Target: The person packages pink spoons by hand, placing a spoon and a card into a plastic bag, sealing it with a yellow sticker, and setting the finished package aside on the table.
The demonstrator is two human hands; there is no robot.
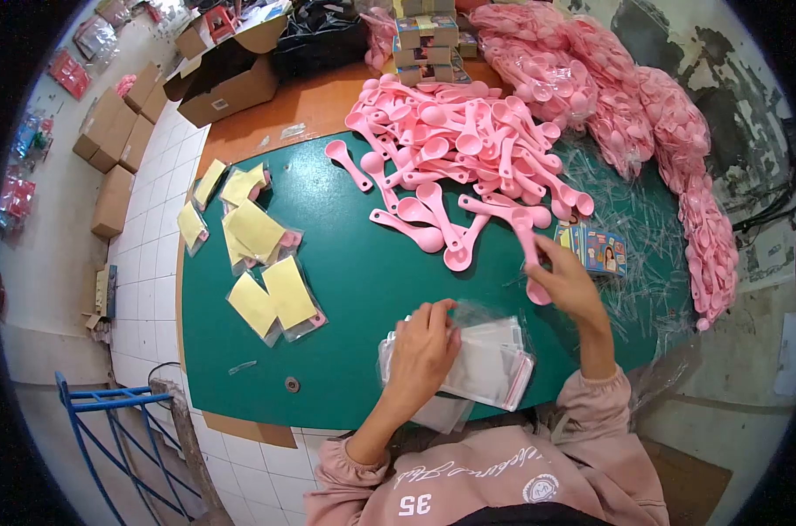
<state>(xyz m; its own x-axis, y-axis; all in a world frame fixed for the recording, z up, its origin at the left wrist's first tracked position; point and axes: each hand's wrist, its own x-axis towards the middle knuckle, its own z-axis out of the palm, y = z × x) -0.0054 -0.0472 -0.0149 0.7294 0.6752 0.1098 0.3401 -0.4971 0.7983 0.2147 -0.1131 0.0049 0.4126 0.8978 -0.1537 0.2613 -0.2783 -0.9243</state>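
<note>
My left hand [422, 355] rests on a stack of clear plastic bags [494, 373] near the table's front edge, its fingers bent over the upper bag. Between the fingers and thumb of my right hand [566, 276] is a pink spoon [528, 245], held near the bag stack. Just behind lies a heap of pink spoons [450, 131]. A stack of printed cards [601, 252] sits to the right of my right hand. Several packed bags with yellow cards [256, 230] and pink pieces lie at the left of the green table [345, 351].
Large bags of pink spoons [626, 114] line the back right edge. Thin clear plastic pieces [630, 193] are scattered at the right. Bundled cards [426, 53] and an open cardboard box [227, 92] stand behind. A blue metal frame [117, 399] is at the lower left.
</note>
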